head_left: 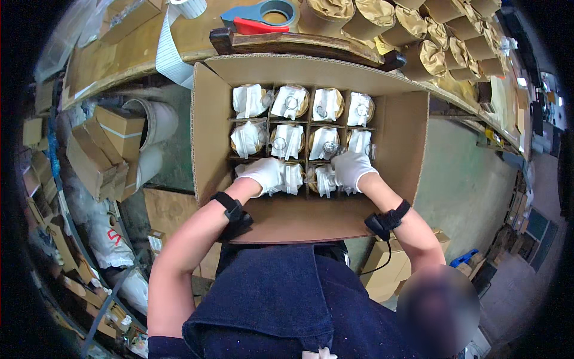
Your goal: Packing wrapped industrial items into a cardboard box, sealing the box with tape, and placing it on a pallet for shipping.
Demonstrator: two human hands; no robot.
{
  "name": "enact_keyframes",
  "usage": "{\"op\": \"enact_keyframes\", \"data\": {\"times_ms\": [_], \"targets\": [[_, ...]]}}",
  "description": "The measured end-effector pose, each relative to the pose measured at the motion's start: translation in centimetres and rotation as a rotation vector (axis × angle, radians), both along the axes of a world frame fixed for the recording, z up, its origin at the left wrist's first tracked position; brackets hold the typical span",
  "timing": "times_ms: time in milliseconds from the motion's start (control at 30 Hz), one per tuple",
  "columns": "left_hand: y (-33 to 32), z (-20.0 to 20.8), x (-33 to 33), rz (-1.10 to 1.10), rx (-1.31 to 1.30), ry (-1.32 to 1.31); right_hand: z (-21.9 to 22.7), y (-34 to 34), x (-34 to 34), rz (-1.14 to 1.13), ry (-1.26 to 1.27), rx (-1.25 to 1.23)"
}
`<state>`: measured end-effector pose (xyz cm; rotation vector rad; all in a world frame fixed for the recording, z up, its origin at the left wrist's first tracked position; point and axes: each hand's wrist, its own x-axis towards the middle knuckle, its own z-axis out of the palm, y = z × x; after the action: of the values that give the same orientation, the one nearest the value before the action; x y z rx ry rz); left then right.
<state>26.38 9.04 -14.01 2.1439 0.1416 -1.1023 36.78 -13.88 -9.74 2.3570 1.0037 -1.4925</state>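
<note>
In front of me stands an open cardboard box (402,131), divided into rows of compartments by cardboard dividers. Each visible compartment holds a round, brown-wrapped item with a white packet (290,102) on top; several packets have a clear ring-shaped piece lying on them. My left hand (263,174), in a white glove, reaches into the nearest row at the left and touches a packet there. My right hand (354,169), gloved as well, rests over the packets at the right of that row. The fingers of both hands are mostly hidden behind the gloves' backs and among the packets.
Beyond the box, a wooden bench (113,63) carries a blue tape dispenser (263,13), a white label roll (190,7) and many brown paper-wrapped cylinders (409,27). A dark wooden bar (299,43) borders the box's far side. Cardboard cartons (116,131) stand at the left.
</note>
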Motion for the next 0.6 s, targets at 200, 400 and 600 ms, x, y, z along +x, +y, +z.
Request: {"op": "enact_keyframes", "data": {"times_ms": [200,400,600], "targets": [[2.2,2.8,2.0,0.132,-0.242,-0.195,-1.6,1.4,-1.0,0.127,-0.036,0.711],[5.7,14.0,3.3,0.726,-0.562,0.025,-4.8,1.9,-2.0,0.162,-0.085,0.699],[10.8,17.8,-0.7,1.210,-0.585,-0.087,-3.3,7.8,-4.5,-0.309,0.037,0.591]]}}
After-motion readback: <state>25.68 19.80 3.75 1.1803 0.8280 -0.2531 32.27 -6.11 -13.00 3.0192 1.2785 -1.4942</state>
